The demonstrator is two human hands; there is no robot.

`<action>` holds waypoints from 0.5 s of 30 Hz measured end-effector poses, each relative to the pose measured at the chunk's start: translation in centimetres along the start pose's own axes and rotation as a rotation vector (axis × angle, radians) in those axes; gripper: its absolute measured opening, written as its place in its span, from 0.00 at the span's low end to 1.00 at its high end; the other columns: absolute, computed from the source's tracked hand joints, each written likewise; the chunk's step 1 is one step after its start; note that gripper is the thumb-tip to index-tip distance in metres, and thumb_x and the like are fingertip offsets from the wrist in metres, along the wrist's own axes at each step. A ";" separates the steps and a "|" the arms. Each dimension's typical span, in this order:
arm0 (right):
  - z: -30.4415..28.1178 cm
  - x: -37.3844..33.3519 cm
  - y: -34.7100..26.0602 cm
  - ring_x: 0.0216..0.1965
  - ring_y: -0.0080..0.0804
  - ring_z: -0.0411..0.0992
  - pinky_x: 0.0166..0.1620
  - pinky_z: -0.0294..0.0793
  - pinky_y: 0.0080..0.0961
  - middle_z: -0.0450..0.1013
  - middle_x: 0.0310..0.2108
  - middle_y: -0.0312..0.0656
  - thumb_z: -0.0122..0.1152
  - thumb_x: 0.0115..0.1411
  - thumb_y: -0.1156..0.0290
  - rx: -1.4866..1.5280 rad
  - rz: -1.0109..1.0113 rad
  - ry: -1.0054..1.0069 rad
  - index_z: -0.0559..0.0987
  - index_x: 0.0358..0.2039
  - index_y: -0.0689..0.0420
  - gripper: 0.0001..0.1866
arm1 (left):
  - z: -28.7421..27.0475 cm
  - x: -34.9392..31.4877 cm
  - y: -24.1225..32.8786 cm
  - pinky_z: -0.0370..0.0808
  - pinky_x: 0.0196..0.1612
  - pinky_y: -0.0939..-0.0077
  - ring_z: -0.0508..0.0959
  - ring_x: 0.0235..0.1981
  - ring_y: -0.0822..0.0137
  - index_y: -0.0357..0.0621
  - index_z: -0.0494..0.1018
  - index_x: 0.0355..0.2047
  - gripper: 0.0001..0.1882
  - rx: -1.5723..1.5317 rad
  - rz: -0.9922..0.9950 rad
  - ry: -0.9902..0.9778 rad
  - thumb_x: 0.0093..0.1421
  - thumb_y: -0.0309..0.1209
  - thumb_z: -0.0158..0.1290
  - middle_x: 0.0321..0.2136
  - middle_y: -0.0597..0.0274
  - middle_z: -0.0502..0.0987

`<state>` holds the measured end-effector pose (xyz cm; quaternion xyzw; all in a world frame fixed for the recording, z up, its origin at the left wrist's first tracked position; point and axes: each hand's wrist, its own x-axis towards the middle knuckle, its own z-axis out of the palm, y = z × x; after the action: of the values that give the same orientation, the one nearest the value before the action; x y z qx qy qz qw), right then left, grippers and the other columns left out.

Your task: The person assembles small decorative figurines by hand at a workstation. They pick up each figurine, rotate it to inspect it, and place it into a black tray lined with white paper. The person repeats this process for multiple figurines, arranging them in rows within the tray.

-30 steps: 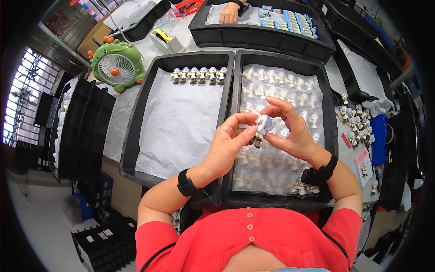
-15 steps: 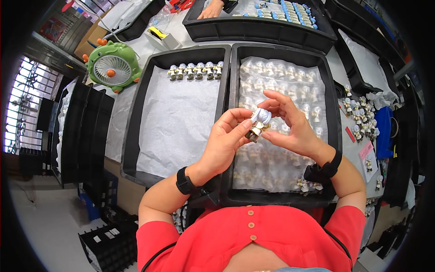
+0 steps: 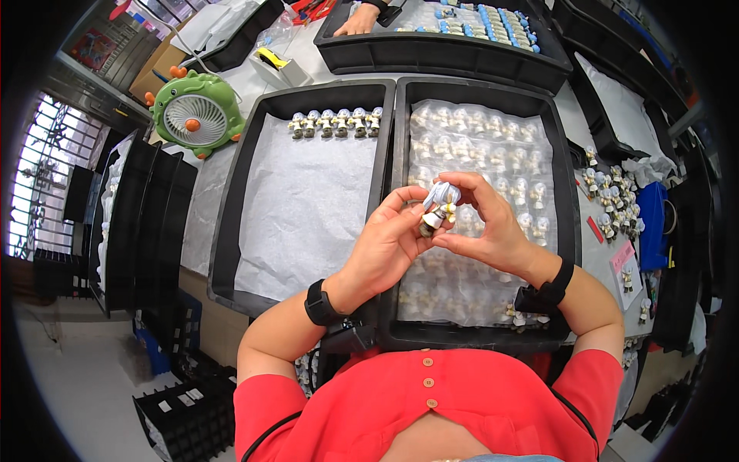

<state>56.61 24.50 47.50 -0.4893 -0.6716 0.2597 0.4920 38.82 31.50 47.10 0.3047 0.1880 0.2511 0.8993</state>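
Near the centre of the frame, both hands raised over the right black tray [image 3: 568, 192]. Left hand [image 3: 385, 246] closed in a pinch grip on a small figurine [image 3: 437, 206], thumb and fingertips on its lower end. Right hand [image 3: 493, 227] likewise closed on the same figurine, fingers curled over its pale blue-grey top. Figurine tilted, held clear above the tray's bagged figurines [image 3: 477, 146] lying in rows on white paper. Black bands on both wrists. To the left, touching side by side, a second black tray [image 3: 231, 200] lined with white paper, one row of unbagged figurines [image 3: 332, 122] standing along its far end. Upper left on the surface, a green fan [image 3: 196, 115]. At the top edge, another person's hand [image 3: 358, 21] resting on a third tray [image 3: 446, 58].
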 end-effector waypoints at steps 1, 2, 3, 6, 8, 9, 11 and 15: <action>0.0 0.0 0.0 0.44 0.29 0.68 0.46 0.69 0.25 0.67 0.46 0.40 0.70 0.44 0.72 0.012 0.009 0.002 0.66 0.54 0.55 0.35 | 0.0 0.1 0.0 0.75 0.43 0.69 0.75 0.42 0.63 0.45 0.62 0.47 0.11 -0.003 0.000 -0.004 0.65 0.29 0.42 0.42 0.53 0.71; 0.0 0.0 0.1 0.44 0.29 0.68 0.46 0.69 0.25 0.68 0.46 0.40 0.70 0.45 0.72 0.033 0.032 -0.004 0.66 0.53 0.55 0.34 | -0.1 0.0 0.0 0.75 0.44 0.69 0.75 0.42 0.63 0.45 0.62 0.47 0.11 -0.006 0.001 -0.004 0.65 0.29 0.42 0.42 0.53 0.70; -0.1 0.0 0.2 0.43 0.28 0.68 0.46 0.69 0.25 0.68 0.45 0.39 0.69 0.45 0.72 0.054 0.055 -0.010 0.67 0.53 0.55 0.33 | 0.0 0.0 0.0 0.75 0.44 0.69 0.74 0.43 0.63 0.45 0.62 0.47 0.11 -0.009 0.004 -0.003 0.65 0.30 0.42 0.42 0.54 0.70; -0.1 0.1 0.4 0.43 0.26 0.69 0.46 0.69 0.24 0.70 0.43 0.38 0.69 0.47 0.72 0.148 0.104 -0.007 0.68 0.51 0.56 0.30 | 0.1 0.0 0.0 0.74 0.46 0.69 0.74 0.44 0.64 0.46 0.62 0.47 0.11 -0.021 0.007 0.018 0.65 0.30 0.42 0.43 0.56 0.70; -0.2 0.2 0.4 0.42 0.25 0.70 0.46 0.70 0.23 0.70 0.42 0.38 0.68 0.48 0.71 0.188 0.124 0.007 0.70 0.49 0.57 0.28 | 0.1 0.0 0.0 0.74 0.47 0.70 0.73 0.44 0.66 0.46 0.62 0.47 0.11 -0.034 0.005 0.058 0.65 0.30 0.42 0.43 0.58 0.70; -0.3 0.3 0.3 0.41 0.25 0.70 0.45 0.70 0.23 0.71 0.41 0.38 0.68 0.48 0.72 0.192 0.131 0.018 0.71 0.48 0.57 0.26 | 0.1 0.0 0.0 0.73 0.48 0.71 0.73 0.45 0.66 0.47 0.62 0.48 0.11 -0.027 -0.001 0.046 0.65 0.31 0.42 0.44 0.59 0.69; -0.5 0.4 0.4 0.38 0.24 0.71 0.43 0.71 0.21 0.72 0.37 0.37 0.68 0.48 0.71 0.186 0.144 0.034 0.72 0.44 0.58 0.23 | 0.2 -0.1 0.2 0.72 0.48 0.72 0.72 0.45 0.68 0.47 0.62 0.49 0.12 -0.013 -0.012 0.023 0.65 0.32 0.43 0.45 0.61 0.69; -1.0 0.6 -0.1 0.28 0.20 0.69 0.34 0.70 0.18 0.71 0.26 0.33 0.70 0.46 0.70 0.036 0.153 0.021 0.74 0.36 0.59 0.17 | 1.5 -0.5 -0.1 0.70 0.46 0.77 0.71 0.44 0.73 0.45 0.62 0.50 0.17 0.402 0.219 0.079 0.62 0.31 0.49 0.46 0.62 0.67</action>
<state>57.49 24.84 48.22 -0.5328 -0.6224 0.3036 0.4864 39.13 30.47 48.23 0.4862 0.2353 0.3163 0.7799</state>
